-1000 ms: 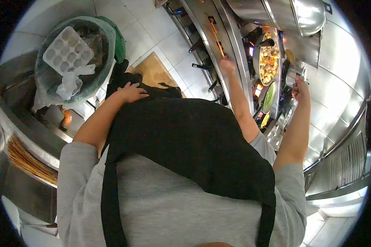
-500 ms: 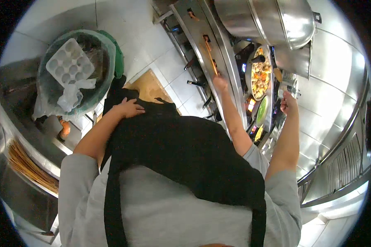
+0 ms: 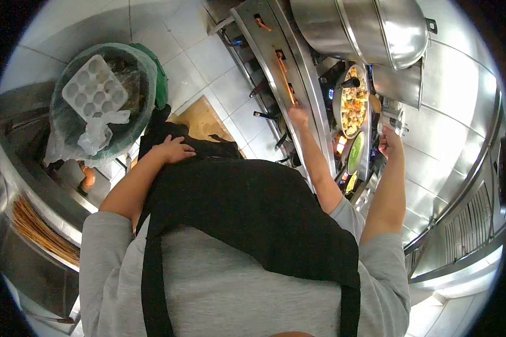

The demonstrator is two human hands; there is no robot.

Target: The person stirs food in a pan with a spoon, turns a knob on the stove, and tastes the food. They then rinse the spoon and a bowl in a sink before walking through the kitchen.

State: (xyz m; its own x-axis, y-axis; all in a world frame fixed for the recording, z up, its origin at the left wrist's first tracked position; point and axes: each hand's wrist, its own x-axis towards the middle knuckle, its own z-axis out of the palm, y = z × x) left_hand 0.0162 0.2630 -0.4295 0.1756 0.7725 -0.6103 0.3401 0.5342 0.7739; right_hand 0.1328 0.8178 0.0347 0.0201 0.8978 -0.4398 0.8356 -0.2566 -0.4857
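My left hand lies flat on the black apron, fingers stretched out. My right hand is closed in a fist above the far side of the stove, near a shiny object that I cannot make out. Whatever the fist holds is hidden. Left of it stands a long pan of orange and pale food chunks, with a black handle across it. Below that is a pan of something green. A third forearm, grey-sleeved, seems to be another person's; its hand grips a thin orange stick at the stove's front.
Large steel pots stand at the stove's far end. Lit flames show beside the pans. A lined bin on the left holds an egg tray and plastic. Thin brown sticks lie on the lower left counter. Tiled floor lies between.
My right hand has shifted slightly left. The other person's hand has also moved a little left with the orange stick. My left hand stays on the apron.
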